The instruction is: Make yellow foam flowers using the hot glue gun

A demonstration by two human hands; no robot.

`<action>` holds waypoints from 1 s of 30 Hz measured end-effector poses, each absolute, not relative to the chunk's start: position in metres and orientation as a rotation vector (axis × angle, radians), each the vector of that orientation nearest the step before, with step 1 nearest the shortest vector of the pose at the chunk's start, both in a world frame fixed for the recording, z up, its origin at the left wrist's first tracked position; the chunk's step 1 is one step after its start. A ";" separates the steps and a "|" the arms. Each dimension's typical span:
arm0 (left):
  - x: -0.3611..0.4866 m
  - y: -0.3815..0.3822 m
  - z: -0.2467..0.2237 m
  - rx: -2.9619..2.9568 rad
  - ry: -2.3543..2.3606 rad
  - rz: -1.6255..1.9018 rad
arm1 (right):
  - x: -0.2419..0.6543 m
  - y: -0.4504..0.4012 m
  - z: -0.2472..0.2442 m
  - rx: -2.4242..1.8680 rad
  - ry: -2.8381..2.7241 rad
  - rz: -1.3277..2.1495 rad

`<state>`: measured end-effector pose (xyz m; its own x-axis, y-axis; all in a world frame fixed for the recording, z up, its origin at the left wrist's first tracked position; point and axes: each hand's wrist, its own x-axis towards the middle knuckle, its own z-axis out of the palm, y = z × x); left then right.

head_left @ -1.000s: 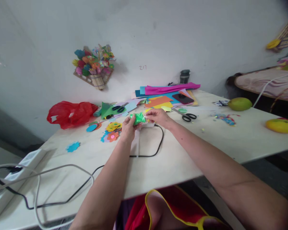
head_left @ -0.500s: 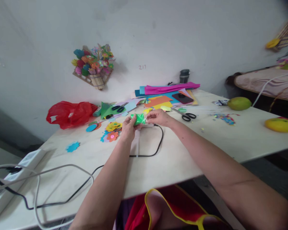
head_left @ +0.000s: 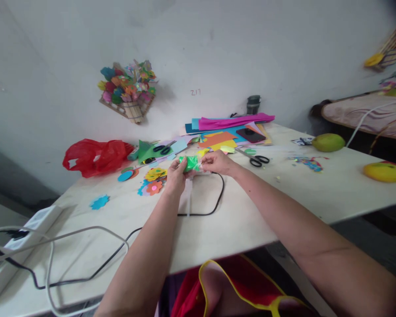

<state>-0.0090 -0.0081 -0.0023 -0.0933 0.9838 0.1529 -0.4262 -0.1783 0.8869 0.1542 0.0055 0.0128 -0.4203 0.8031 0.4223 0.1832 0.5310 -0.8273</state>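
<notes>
White table (head_left: 204, 242). Packet (head_left: 192, 163) bright green, shiny, clear at right end, probably plastic film; left hand (head_left: 176, 174) grips its body, right hand (head_left: 218, 162) pinches clear end.

A flat white table (head_left: 251, 220) bore a crumpled red plastic bag (head_left: 95, 157), a blue flower-shaped cutout (head_left: 99, 202), a long white power strip (head_left: 46, 215) and an oval green fruit (head_left: 328, 142).

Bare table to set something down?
Front middle, between left forearm, black cable and table edge. Also right, between right forearm and yellow fruit. Crowded: back, with paper, phone, scissors; left corner, with power strip and white cable.
</notes>
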 end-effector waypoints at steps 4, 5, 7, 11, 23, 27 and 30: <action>-0.006 -0.010 -0.001 0.957 0.804 1.549 | 0.157 0.003 0.017 -0.779 -1.961 0.815; -0.006 -0.011 -0.001 0.951 0.799 1.548 | 0.158 0.003 0.017 -0.772 -1.966 0.771; -0.006 -0.011 -0.001 0.943 0.790 1.543 | 0.159 0.004 0.016 -0.756 -1.971 0.674; -0.007 -0.010 -0.001 0.930 0.800 1.540 | 0.159 0.009 0.012 -0.731 -1.965 0.565; -0.008 -0.008 -0.002 0.886 0.797 1.545 | 0.160 0.007 0.014 -0.761 -2.023 0.336; -0.007 -0.008 -0.003 0.889 0.793 1.535 | 0.158 0.000 0.019 -0.866 -2.132 0.038; -0.007 -0.008 -0.004 0.900 0.786 1.538 | 0.156 -0.003 0.019 -0.971 -2.167 -0.166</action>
<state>-0.0067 -0.0082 -0.0041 -0.0759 0.9893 0.1244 -0.4792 -0.1456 0.8656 0.1563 -0.0035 0.0192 -0.4373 0.5921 0.6769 0.6885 0.7046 -0.1716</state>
